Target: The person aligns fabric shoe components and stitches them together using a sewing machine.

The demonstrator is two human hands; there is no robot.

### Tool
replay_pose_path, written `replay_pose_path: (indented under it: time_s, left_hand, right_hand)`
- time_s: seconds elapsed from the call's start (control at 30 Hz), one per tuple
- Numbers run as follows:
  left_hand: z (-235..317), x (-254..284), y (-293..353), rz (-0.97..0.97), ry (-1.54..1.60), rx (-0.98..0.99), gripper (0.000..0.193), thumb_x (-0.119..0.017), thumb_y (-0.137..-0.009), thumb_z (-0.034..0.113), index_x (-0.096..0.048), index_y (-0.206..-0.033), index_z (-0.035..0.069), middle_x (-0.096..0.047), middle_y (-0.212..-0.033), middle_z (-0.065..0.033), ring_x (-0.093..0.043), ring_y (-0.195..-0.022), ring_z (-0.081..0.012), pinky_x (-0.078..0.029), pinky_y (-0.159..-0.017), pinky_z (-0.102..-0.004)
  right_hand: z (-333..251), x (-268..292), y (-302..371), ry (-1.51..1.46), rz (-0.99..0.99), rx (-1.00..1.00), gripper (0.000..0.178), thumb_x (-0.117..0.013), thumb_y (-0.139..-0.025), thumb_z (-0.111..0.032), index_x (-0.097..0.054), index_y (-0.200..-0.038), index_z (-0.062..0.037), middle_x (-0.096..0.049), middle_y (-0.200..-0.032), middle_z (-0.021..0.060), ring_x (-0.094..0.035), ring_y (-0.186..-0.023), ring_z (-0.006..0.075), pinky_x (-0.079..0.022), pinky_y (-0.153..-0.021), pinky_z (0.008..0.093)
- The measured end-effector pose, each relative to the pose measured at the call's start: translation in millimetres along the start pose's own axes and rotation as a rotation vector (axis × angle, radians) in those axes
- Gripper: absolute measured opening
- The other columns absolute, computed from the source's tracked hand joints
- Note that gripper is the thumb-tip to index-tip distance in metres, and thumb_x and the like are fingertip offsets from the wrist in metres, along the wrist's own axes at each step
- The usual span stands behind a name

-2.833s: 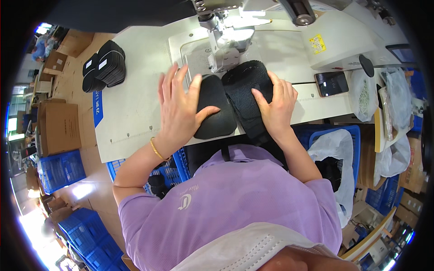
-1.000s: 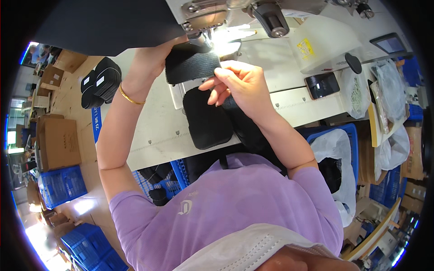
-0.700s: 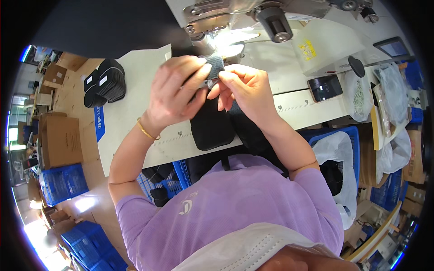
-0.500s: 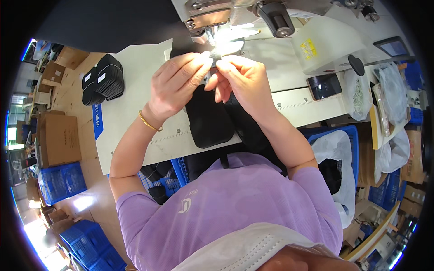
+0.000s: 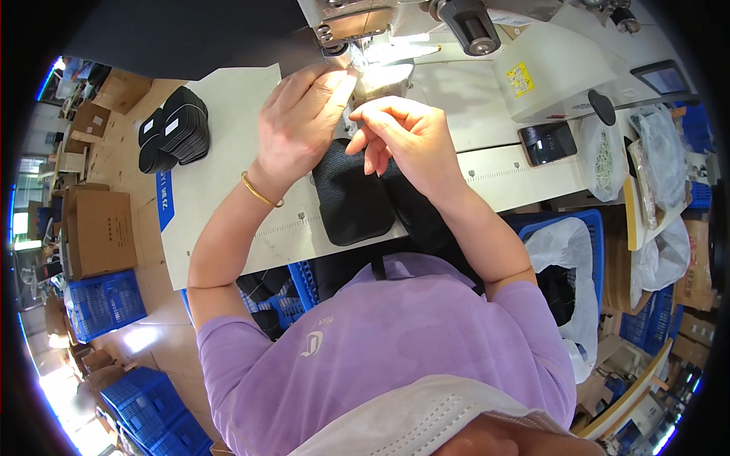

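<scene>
Under the lit head of a sewing machine (image 5: 357, 29), my left hand (image 5: 296, 125) is closed, its fingertips pressed together close to the needle area. Whatever it pinches is hidden by the fingers and the glare. My right hand (image 5: 407, 137) hangs a little to the right and nearer to me, thumb and forefinger pinched, other fingers curled; nothing shows clearly between them. Below both hands a black padded fabric piece (image 5: 353, 205) with rounded corners lies at the table's front edge. Another black piece (image 5: 418, 205) lies partly beside it, under my right wrist.
A bundled stack of black pieces (image 5: 179, 129) stands on the table (image 5: 228, 175) at the left. A phone (image 5: 547, 143) and a clear bag (image 5: 603, 159) lie at the right. Blue crates (image 5: 597, 251) flank my lap, and a cardboard box (image 5: 99, 232) stands at far left.
My hands have parted: the left moved slightly up toward the needle, the right stayed nearly still. The small dark piece seen between both hands' fingertips is now out of sight.
</scene>
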State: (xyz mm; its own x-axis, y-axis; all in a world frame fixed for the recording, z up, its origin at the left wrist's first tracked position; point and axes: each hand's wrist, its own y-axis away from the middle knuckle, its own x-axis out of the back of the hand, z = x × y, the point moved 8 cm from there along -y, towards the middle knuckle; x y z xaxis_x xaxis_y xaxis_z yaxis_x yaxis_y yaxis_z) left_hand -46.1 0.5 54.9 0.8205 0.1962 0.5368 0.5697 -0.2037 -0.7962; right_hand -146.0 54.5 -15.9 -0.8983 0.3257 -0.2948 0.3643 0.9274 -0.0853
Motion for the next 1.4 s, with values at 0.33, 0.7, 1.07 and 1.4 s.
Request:
replay_pose_path:
  time_s: [0.33,0.7,1.07,1.4]
  left_hand:
    - [-2,0,-6,-0.069,0.039,0.188,0.031,-0.068,-0.069,0.001,-0.069,-0.100,-0.001,-0.066,-0.100,-0.0100,-0.063,-0.090,-0.0249,-0.054,-0.073,-0.0331]
    - [-9,11,0,-0.120,0.339,0.232,0.029,-0.067,-0.072,-0.004,-0.067,-0.100,-0.002,-0.066,-0.102,-0.0133,-0.064,-0.089,-0.0305,-0.055,-0.077,-0.0357]
    - [37,34,14,0.007,0.269,0.163,0.036,-0.070,-0.056,-0.004,-0.070,-0.092,-0.004,-0.065,-0.090,-0.0112,-0.065,-0.080,-0.0256,-0.056,-0.066,-0.0330]
    - [55,33,17,0.004,0.164,-0.034,0.034,-0.073,-0.062,-0.008,-0.073,-0.095,-0.005,-0.067,-0.093,-0.0123,-0.067,-0.082,-0.0256,-0.058,-0.068,-0.0322]
  right_hand:
    - [6,2,5,0.002,-0.018,-0.022,0.017,-0.056,-0.096,-0.011,-0.068,-0.095,0.0016,-0.070,-0.072,0.0103,-0.061,-0.051,0.0100,-0.047,-0.046,0.0211]
    - [5,-6,11,0.047,-0.041,-0.021,0.020,-0.059,-0.095,-0.018,-0.067,-0.094,0.0008,-0.070,-0.076,0.0069,-0.064,-0.060,0.0078,-0.048,-0.052,0.0198]
    - [2,-2,37,0.148,-0.006,-0.044,0.021,-0.055,-0.096,-0.014,-0.067,-0.092,0.0033,-0.069,-0.074,0.0057,-0.065,-0.062,0.0084,-0.051,-0.053,0.0224]
    - [-6,-2,35,0.203,0.033,0.025,0.021,-0.056,-0.094,-0.014,-0.067,-0.085,0.0031,-0.069,-0.070,0.0062,-0.063,-0.057,0.0081,-0.049,-0.051,0.0216]
